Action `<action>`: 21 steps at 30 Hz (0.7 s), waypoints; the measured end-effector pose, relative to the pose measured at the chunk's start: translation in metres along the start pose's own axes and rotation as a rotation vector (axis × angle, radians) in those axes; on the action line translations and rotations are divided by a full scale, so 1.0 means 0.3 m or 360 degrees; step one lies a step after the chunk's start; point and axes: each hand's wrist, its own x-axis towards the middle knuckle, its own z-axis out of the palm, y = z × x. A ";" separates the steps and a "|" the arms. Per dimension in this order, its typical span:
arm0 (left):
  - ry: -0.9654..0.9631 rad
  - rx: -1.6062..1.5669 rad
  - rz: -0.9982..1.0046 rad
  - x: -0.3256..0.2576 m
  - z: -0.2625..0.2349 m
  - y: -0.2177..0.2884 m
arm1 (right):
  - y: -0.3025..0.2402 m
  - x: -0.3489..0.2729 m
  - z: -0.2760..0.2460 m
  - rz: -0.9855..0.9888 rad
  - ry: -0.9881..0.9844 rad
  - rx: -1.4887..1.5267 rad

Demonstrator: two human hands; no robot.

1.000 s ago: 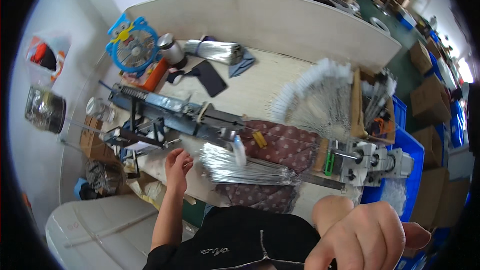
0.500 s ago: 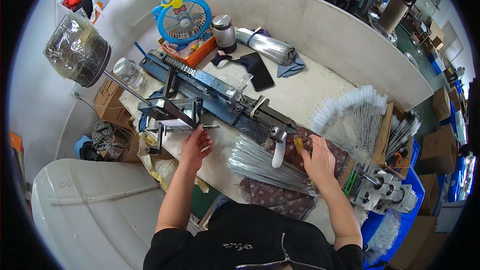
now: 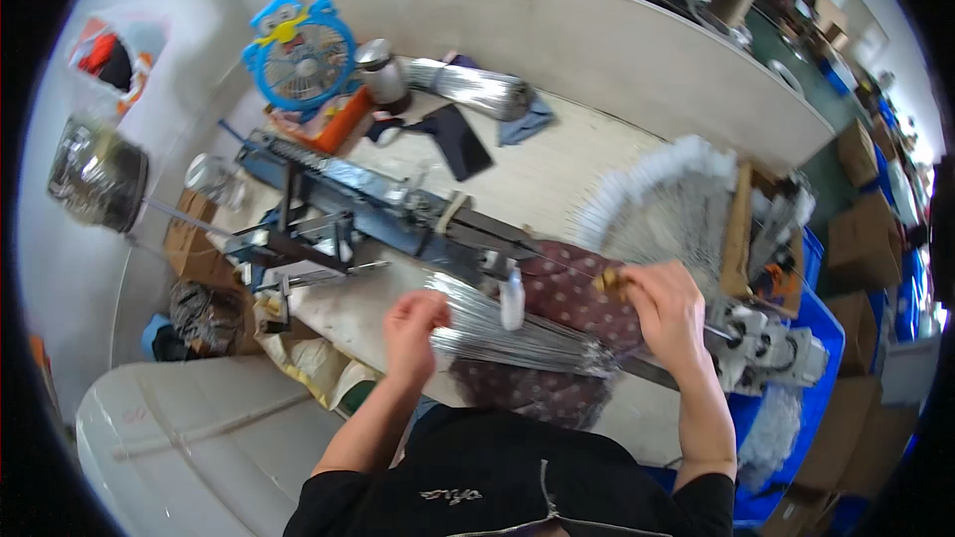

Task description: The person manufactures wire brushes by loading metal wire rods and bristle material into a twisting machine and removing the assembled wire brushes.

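Yellow piece point(image 3: 609, 281) pinched in right grip point(image 3: 670, 306), leftward at the fingertips, above dotted cloth point(image 3: 569, 288) (long axis too blurred to read). Left grip point(image 3: 413, 330) farther off, loosely curled beside the left end of the wires point(image 3: 497, 331), contents impossible to make out. Between grips: wires slanting down rightward across the desk point(image 3: 547, 179), white handle point(image 3: 512, 300) directly between, machine point(image 3: 343, 179) beyond.

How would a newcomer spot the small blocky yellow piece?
On the cream worktop, find the dark brown cloth with pale dots. At its upper right, the person's bare right hand holds the small blocky yellow piece. Its yellow stands out against the dark cloth and the silvery bundle of thin wires.
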 end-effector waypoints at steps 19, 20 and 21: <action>-0.0299 -0.0011 -0.0217 -0.043 0.444 -0.087 | 0.082 -0.057 -0.017 0.0018 -0.0076 0.0430; -0.0289 -0.0005 -0.0210 -0.037 0.436 -0.080 | 0.065 -0.030 -0.010 -0.0052 0.0050 0.0244; -0.0285 -0.0032 -0.0283 -0.034 0.431 -0.062 | 0.043 -0.003 0.008 -0.0054 0.0050 0.0250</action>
